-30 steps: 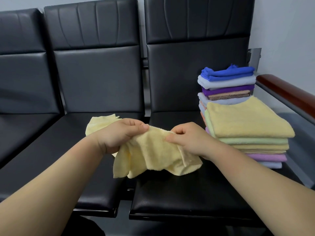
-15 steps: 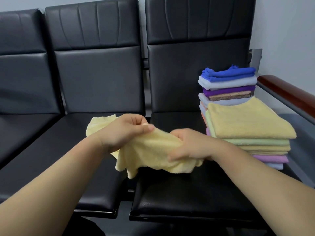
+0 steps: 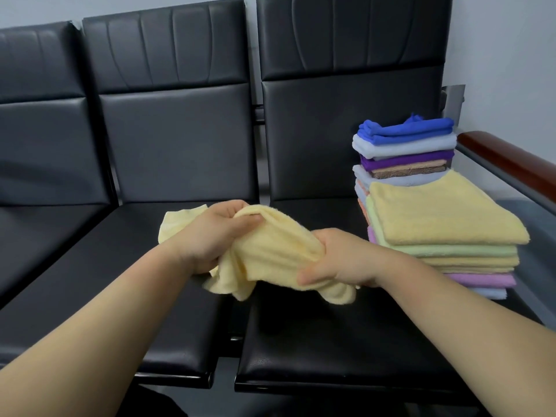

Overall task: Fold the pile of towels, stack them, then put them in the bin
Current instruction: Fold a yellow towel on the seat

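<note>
Since a moment ago our right hand (image 3: 338, 260) has dropped, curled round the bunched yellow towel (image 3: 270, 251); our left hand (image 3: 207, 236) pinches its upper edge — above the black seat (image 3: 331, 341), folded stacks (image 3: 445, 221) close beside.

The left hand (image 3: 206, 239) and right hand (image 3: 340, 260) are bare, on bare forearms entering from seven and five o'clock.

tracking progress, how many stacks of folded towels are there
2, both on the right-hand seat: a near stack topped with yellow, and a blue-topped stack behind it, its lower part hidden.
</note>
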A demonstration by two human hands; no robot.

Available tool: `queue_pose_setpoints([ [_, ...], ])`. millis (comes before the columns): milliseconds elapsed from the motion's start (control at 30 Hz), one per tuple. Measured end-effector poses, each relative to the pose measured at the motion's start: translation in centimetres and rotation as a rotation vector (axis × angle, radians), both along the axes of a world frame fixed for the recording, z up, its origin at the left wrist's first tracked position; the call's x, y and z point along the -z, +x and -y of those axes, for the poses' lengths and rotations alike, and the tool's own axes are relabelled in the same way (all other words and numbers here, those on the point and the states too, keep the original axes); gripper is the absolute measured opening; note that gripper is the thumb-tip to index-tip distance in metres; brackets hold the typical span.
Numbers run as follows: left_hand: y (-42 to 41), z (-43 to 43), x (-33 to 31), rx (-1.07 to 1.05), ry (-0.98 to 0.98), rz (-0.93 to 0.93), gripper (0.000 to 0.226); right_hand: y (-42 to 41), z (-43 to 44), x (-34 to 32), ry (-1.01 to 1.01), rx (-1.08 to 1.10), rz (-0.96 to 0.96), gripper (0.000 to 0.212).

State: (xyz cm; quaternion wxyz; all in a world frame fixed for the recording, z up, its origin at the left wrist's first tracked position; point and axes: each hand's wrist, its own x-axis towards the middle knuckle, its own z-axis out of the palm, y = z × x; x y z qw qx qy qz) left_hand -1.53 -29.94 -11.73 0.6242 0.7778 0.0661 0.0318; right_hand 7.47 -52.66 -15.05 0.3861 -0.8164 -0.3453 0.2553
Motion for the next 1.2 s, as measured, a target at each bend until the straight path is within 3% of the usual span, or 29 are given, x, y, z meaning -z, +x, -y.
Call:
queue_pose_setpoints([
  [33, -0.2, 0.0, -0.4, 0.062, 0.111, -0.017, 0.015, 0.2, -0.2, 0.4, -0.115, -0.033, 0.100, 0.022],
  [100, -0.6, -0.3, -0.3, 0.265, 0.526, -0.169, 0.018, 0.5, -0.3, 0.9, -0.249, -0.073, 0.265, 0.019],
  [167, -0.7, -0.7, 0.5, 0.328, 0.761, -0.300, 0.023, 0.7, -0.2, 0.6, -0.218, -0.027, 0.278, 0.024],
  [233, -0.7, -1.1, 1.0, 0.293, 0.663, -0.288, 0.017, 0.9, 0.4, 0.0, -0.021, 0.066, 0.100, 0.025],
  [300, -0.7, -1.5, 1.3, 0.277, 0.381, -0.199, 0.003, 0.9, 0.8, -0.4, 0.176, 0.134, -0.056, 0.032],
  [400, -0.4, -1.3, 1.3, 0.199, -0.065, -0.085, 0.036, 0.8, 0.8, -0.5, 0.327, 0.116, -0.181, 0.035],
  [467, -0.1, -1.0, 0.9, 0.156, -0.182, -0.027, 0.045, 0.5, 0.8, -0.5, 0.287, 0.054, -0.228, 0.046],
  [533, -0.2, -0.8, 0.2, 0.160, -0.188, -0.020, 0.042, 0.3, 0.7, -0.4, 0.085, -0.008, -0.074, 0.042],
  [567, -0.3, -0.9, -0.1, 0.177, -0.089, -0.043, 0.041, 0.4, 0.7, -0.3, -0.044, -0.016, 0.051, 0.033],
  [633, -0.6, -1.0, -0.1, 0.256, 0.363, -0.155, 0.038, 0.4, 0.5, -0.2, -0.198, 0.012, 0.239, 0.016],
  [667, -0.6, -1.0, 0.1, 0.281, 0.557, -0.223, 0.029, 0.4, 0.4, -0.2, -0.190, 0.046, 0.258, 0.015],
  [733, -0.6, -0.8, 0.5, 0.287, 0.639, -0.257, 0.015, 0.5, 0.7, -0.6, -0.050, 0.130, 0.123, 0.014],
  [800, -0.6, -1.2, 0.8, 0.267, 0.427, -0.175, 0.015, 0.6, 1.1, -1.1, 0.140, 0.166, -0.108, 0.018],
  [867, -0.5, -1.5, 0.8, 0.243, 0.063, -0.072, 0.033, 0.7, 1.5, -1.6, 0.236, 0.118, -0.271, 0.030],
  [933, -0.4, -1.2, 0.5, 0.185, -0.172, -0.008, 0.041, 0.4, 1.4, -1.7, 0.126, 0.042, -0.241, 0.043],
  [1033, -0.3, -0.4, -0.1, 0.167, -0.241, 0.006, 0.042, 0.0, 0.7, -1.1, -0.196, 0.013, 0.009, 0.044],
  [1100, -0.2, -0.6, -0.1, 0.222, -0.017, -0.036, 0.038, 0.2, 0.4, -0.8, -0.274, 0.068, 0.168, 0.024],
  [1200, -0.4, -1.2, 0.2, 0.240, 0.654, -0.187, 0.022, 0.9, 1.1, -0.8, -0.132, 0.205, 0.132, 0.017],
])
